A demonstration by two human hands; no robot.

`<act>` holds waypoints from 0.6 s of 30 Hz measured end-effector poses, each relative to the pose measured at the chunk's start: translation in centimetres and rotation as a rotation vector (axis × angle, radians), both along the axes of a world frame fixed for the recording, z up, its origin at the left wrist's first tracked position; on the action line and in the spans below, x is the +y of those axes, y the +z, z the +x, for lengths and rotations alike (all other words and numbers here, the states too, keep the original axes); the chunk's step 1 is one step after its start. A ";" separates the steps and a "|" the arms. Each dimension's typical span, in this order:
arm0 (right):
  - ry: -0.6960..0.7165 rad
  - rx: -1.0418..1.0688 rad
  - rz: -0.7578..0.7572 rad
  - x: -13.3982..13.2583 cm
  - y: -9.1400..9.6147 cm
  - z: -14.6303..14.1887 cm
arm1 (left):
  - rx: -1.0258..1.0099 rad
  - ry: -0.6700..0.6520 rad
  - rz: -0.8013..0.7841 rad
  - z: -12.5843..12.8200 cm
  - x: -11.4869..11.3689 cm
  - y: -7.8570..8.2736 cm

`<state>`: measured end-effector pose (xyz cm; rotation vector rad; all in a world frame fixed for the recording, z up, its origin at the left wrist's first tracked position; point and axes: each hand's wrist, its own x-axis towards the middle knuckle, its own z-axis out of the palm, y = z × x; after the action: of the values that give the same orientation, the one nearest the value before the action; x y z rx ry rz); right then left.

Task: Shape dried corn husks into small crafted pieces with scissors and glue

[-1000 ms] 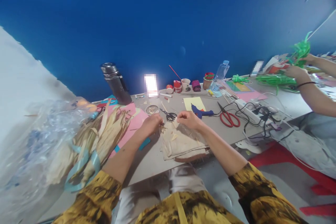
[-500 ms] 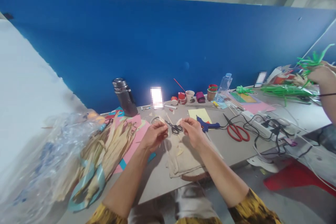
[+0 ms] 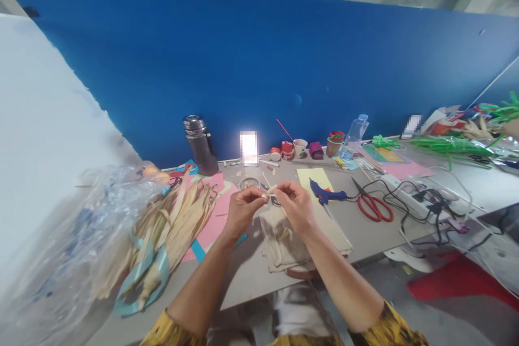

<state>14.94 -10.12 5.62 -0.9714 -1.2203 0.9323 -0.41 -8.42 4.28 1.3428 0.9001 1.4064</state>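
My left hand point(image 3: 245, 208) and my right hand point(image 3: 298, 208) are close together above the table, fingertips pinched. Between them is a small pale strip point(image 3: 271, 192) that looks like dried corn husk; both hands grip it. Black scissors point(image 3: 275, 201) lie behind, mostly hidden by my right hand. Below my hands is a folded beige cloth point(image 3: 279, 254) with small husk scraps on it. A ring-shaped roll point(image 3: 248, 181) sits just beyond my left hand. To the right of my right hand lies a blue glue gun point(image 3: 328, 194), near a yellow sheet point(image 3: 312, 175).
Dried husks point(image 3: 186, 221) and a clear plastic bag point(image 3: 101, 221) cover the left side. A dark thermos point(image 3: 201, 146) stands at the back. Red-handled scissors point(image 3: 376, 208), a power strip point(image 3: 405, 194) and tangled cords lie right. A blue partition point(image 3: 243, 65) closes off the back.
My hands have come together, and their fingertips now meet at the pale strip. The view has turned slightly left. The other person's hands at the right have mostly left the picture.
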 end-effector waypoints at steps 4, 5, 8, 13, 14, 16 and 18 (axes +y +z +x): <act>0.054 0.044 0.028 -0.4 0.2 0.7 | 0.073 0.000 0.153 -0.3 -0.5 0.4; 0.070 0.054 0.028 -0.4 0.2 0.9 | 0.095 -0.005 0.194 -0.4 -0.6 0.5; 0.095 0.048 0.022 -0.5 0.3 1.4 | 0.155 -0.025 0.290 -0.5 -0.7 0.6; 0.113 -0.046 0.042 -0.9 0.5 2.0 | 0.202 -0.024 0.340 -0.5 -0.9 0.5; 0.123 -0.059 0.047 -1.0 0.5 2.1 | 0.213 -0.013 0.334 -0.5 -0.9 0.5; 0.143 -0.073 0.057 -1.1 0.4 2.2 | 0.236 0.010 0.315 -0.4 -1.0 0.6; 0.165 -0.076 0.066 -1.1 0.3 2.3 | 0.270 0.008 0.304 -0.4 -1.1 0.7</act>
<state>17.29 -11.18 5.91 -0.8697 -1.4038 0.9846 -0.82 -9.52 4.99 1.7924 0.8886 1.4306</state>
